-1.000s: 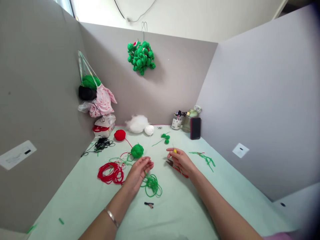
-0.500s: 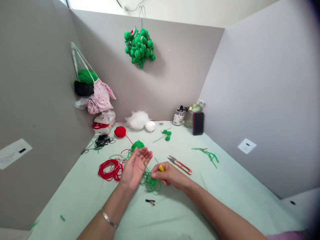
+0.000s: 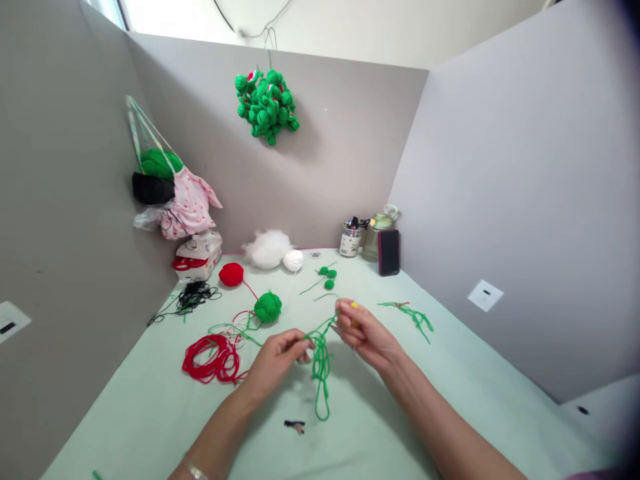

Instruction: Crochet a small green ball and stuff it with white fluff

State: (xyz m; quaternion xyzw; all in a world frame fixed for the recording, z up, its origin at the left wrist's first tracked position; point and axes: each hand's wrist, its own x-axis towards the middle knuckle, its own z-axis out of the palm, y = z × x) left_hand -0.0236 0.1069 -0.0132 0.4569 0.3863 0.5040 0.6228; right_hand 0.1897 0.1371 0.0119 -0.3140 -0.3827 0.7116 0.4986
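A loose bundle of green yarn [image 3: 321,367] hangs in loops above the table between my two hands. My left hand [image 3: 279,360] is closed, thumb and fingers pinching the yarn at the bundle's left. To the right, my right hand [image 3: 367,335] is closed round a yellow-handled crochet hook [image 3: 355,305], and its fingertips also pinch the yarn's upper part. The hook's metal shaft is mostly hidden by the fingers. Under the right hand, only the dark tip of the thread snips [image 3: 335,328] shows. A green yarn ball [image 3: 268,307] lies beyond my left hand.
Left of my hands lies coiled red yarn [image 3: 210,360], with black yarn [image 3: 195,295] behind. A red ball [image 3: 231,274], white stuffing [image 3: 270,249] and small green balls [image 3: 329,273] sit farther back. Green scraps [image 3: 413,317], a phone [image 3: 389,253] and a hair clip [image 3: 295,425] also lie around.
My left hand has turned from palm up to pinching the green yarn. My right hand has moved to the yarn, then up and right, lifting the bundle and covering the snips.
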